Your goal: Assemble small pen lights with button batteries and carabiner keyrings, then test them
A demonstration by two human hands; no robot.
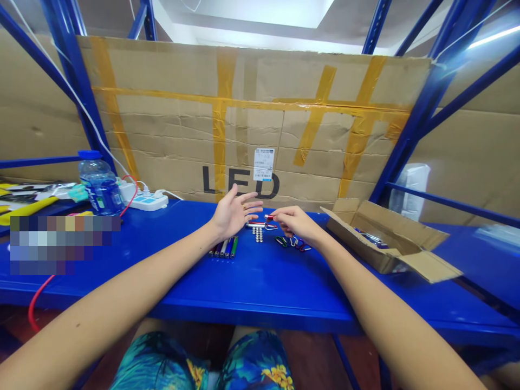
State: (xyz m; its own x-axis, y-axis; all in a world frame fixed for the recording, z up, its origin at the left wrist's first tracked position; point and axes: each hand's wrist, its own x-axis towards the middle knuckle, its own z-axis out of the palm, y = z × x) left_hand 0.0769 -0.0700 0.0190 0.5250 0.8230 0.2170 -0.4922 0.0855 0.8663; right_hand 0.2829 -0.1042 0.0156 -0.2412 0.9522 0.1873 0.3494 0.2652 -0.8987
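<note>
My left hand (234, 215) is raised above the table with its palm turned up and its fingers spread, holding nothing. Pinched between the thumb and fingers of my right hand (296, 223) is a small red tube (269, 216) with a pale end. Just below it lies a slim silver tube (257, 225) with a clip near its right end. Small silver button cells (257, 234) sit in rows in front of that. Several coloured metal tubes (223, 247) stand side by side below my left hand. Under my right hand are several coloured carabiners (293, 242).
An open cardboard box (385, 238) with small parts inside stands at the right. A blue-capped bottle (99, 184) and a white power strip (146, 201) are at the left. A large taped cardboard sheet (182, 130) closes off the back of the blue table (244, 287).
</note>
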